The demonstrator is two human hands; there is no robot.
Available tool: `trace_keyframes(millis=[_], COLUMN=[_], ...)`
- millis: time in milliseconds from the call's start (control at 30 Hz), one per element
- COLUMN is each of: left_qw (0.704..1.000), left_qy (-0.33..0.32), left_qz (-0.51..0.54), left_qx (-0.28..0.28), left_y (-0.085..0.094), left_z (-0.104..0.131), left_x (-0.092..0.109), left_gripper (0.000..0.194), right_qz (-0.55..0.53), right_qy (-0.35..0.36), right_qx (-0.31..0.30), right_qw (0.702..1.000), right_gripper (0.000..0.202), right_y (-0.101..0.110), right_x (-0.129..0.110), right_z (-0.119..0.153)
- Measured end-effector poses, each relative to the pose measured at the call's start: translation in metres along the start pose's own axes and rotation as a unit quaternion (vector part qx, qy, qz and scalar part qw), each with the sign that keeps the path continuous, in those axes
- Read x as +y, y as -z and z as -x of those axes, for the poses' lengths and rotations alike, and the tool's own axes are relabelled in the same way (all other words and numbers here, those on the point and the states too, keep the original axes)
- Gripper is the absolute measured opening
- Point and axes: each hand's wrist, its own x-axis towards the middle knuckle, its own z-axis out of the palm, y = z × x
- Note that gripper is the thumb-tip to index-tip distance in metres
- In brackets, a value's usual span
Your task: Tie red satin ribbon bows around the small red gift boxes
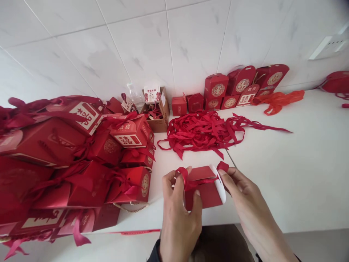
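A small red gift box (209, 197) sits in front of me at the counter's near edge, with its rounded white flap (221, 190) standing out on the right. My left hand (180, 209) grips the box's left side, thumb against the front. Across the box top runs a red ribbon (203, 182), looping up over the left fingers. Between the thumb and fingers of my right hand (244, 191), a piece of the ribbon is pinched beside the flap. How the ribbon passes inside the box is partly hidden.
Finished-looking red boxes with bows (89, 171) are piled at left. A tangle of loose red ribbons (201, 131) lies behind the hands. Along the tiled wall stand a cardboard box (159, 125), several red boxes (216, 89), and an orange-red plastic bag (280, 101).
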Motion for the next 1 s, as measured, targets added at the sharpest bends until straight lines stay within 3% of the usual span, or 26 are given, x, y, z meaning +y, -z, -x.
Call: trace_keyframes(millis=[133, 333, 433, 567, 800, 900, 1000], left_qw=[0.997, 0.991, 0.995, 0.989, 0.942, 0.926, 0.928], left_qy=[-0.045, -0.064, -0.015, 0.061, 0.202, 0.214, 0.209], left_qz=[-0.06, -0.086, -0.007, 0.123, 0.269, 0.311, 0.309], left_qx=[-0.016, -0.084, -0.096, -0.058, -0.002, 0.013, 0.013], left_y=[0.005, 0.01, 0.014, 0.012, 0.01, 0.012, 0.011], left_z=[0.0, -0.007, -0.008, -0.005, -0.001, -0.002, -0.001], left_x=[0.005, 0.009, 0.008, 0.006, 0.012, 0.012, 0.01], left_gripper=[0.02, 0.015, 0.023, 0.026, 0.029, 0.031, 0.031], right_qz=[0.049, 0.103, 0.138, 0.179, 0.23, 0.203, 0.232], right_qy=[0.037, 0.076, 0.1, 0.125, 0.158, 0.173, 0.181], right_qx=[0.017, -0.01, 0.005, 0.04, 0.039, 0.03, 0.007], right_qw=[0.998, 0.992, 0.985, 0.975, 0.96, 0.963, 0.956], right_gripper=[0.036, 0.032, 0.031, 0.03, 0.029, 0.024, 0.022], right_y=[-0.001, -0.003, -0.001, -0.002, 0.004, 0.007, 0.008], right_x=[0.001, -0.001, -0.003, 0.003, 0.007, 0.004, 0.001], right_z=[0.004, 0.008, 0.013, 0.016, 0.015, 0.019, 0.021])
